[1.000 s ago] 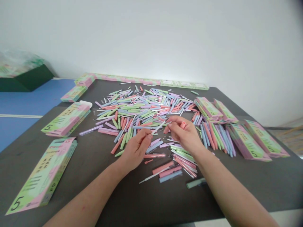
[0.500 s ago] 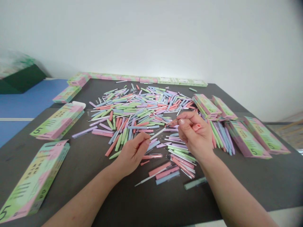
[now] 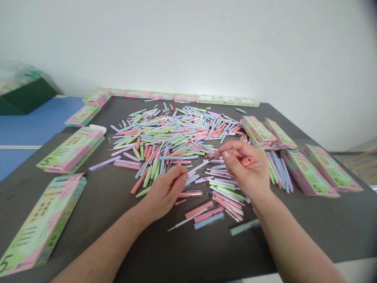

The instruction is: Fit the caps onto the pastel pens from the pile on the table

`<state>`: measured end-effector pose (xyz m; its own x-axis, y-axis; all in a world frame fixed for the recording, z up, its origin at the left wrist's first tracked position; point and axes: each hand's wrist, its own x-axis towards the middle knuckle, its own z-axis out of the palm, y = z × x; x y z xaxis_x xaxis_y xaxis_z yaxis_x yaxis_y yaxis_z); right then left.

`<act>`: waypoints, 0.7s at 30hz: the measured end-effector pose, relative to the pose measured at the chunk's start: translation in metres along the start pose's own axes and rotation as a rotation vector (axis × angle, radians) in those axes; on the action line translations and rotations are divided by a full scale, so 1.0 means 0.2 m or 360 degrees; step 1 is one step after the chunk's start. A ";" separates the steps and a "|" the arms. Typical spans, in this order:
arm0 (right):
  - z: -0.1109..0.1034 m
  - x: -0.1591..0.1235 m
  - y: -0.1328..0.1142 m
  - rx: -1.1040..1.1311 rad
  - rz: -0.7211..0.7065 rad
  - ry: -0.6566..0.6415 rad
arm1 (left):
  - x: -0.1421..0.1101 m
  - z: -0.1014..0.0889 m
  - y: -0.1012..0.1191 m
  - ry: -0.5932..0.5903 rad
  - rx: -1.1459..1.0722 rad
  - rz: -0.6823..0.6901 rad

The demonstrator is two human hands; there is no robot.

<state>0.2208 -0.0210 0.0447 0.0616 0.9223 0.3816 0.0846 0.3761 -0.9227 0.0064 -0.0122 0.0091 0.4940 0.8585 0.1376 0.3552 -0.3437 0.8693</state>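
Observation:
My left hand (image 3: 166,192) is closed in a pinch on a thin white pen refill (image 3: 198,167), which slants up to the right. My right hand (image 3: 246,167) has thumb and forefinger pinched near the refill's far end, by a small pinkish piece too blurred to name. A short coral pen tube (image 3: 246,161) is tucked in the curled fingers of that hand. Below and between the hands lie coral pen barrels (image 3: 198,210), a blue barrel (image 3: 209,221), clear caps and another white refill (image 3: 185,225).
A wide heap of pastel pen parts (image 3: 171,137) covers the middle of the dark table (image 3: 176,255). Printed cartons stand along the left (image 3: 44,220), right (image 3: 312,173) and back (image 3: 161,96). Sorted pens (image 3: 279,171) lie beside the right cartons. A green bin (image 3: 26,96) is far left.
My right hand has shifted slightly right, and the coral tube in its fingers shows more. The left hand stays nearly still, holding the refill.

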 end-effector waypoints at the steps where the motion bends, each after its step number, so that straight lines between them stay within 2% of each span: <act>1: 0.00 0.00 -0.01 -0.0034 0.0012 -0.0009 | 0.00 0.00 0.00 -0.0001 0.0001 -0.0001; 12: 0.01 0.01 -0.01 -0.0257 0.0010 -0.0111 | 0.00 0.00 0.00 -0.0016 0.0093 0.0039; 21: 0.03 0.00 0.05 0.0147 0.0274 -0.0268 | 0.00 0.01 -0.01 -0.0011 0.0144 0.0062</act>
<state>0.2160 -0.0164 0.0362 -0.0999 0.9723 0.2114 -0.0046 0.2120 -0.9773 0.0065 -0.0124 0.0070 0.5144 0.8411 0.1669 0.4055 -0.4101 0.8170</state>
